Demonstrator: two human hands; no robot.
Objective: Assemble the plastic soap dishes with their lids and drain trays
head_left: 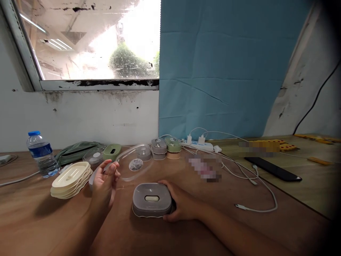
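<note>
My left hand [106, 177] pinches the edge of a clear plastic cover [136, 165], raised above the table and tilted, with a round patterned sticker showing on it. In front of me a grey oval box [152, 209] sits on the table, with a cream button in its top and a thin pale rim along its bottom. My right hand [183, 202] grips this box from its right side, thumb at the front and fingers at the back. Beside my left hand lies a stack of cream oval trays [71, 179]. A grey piece behind my left wrist is mostly hidden.
A water bottle [42, 154] and a green pouch [80, 151] stand at the back left. Along the back are a green lid [112, 152], stacked grey boxes [159, 147] and green boxes [173, 144], and a power strip [199, 145]. White cables [275, 202] and a black phone [271, 169] lie right.
</note>
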